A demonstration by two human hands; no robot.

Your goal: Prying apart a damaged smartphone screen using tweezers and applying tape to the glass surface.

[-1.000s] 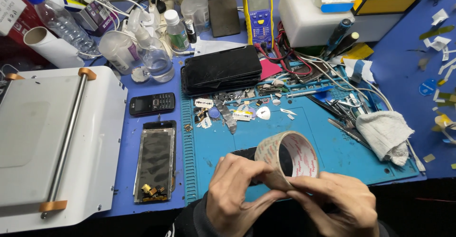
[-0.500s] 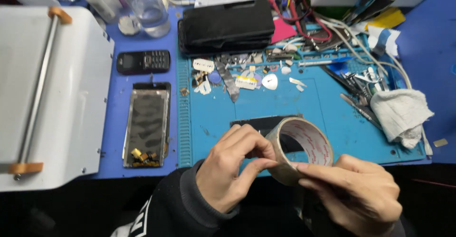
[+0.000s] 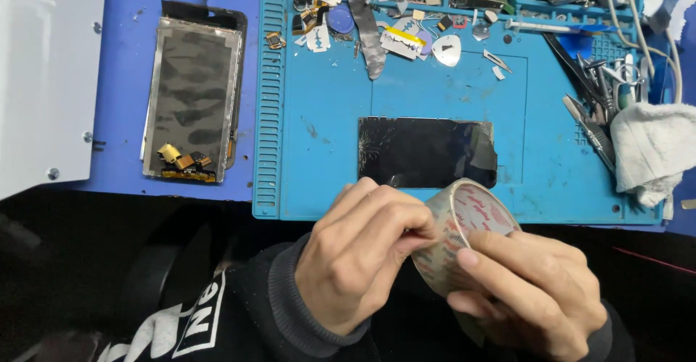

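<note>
- Left hand (image 3: 362, 257) pinches the edge of the clear tape roll (image 3: 464, 228), fingers closed tight on it.
- Right hand (image 3: 533, 300) cups the roll from below, fingers wrapped round.
- Roll sits just below the cracked phone screen (image 3: 424, 151) on the blue mat (image 3: 326, 137).
- White cloth (image 3: 652, 148) lies right of the screen.

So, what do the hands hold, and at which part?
Both hold the tape roll: the right hand grips its outer side, the left hand pinches at its edge.

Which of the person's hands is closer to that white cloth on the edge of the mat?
Right. The right hand sits just below and left of the white cloth; the left hand is farther left, across the tape roll.
</note>
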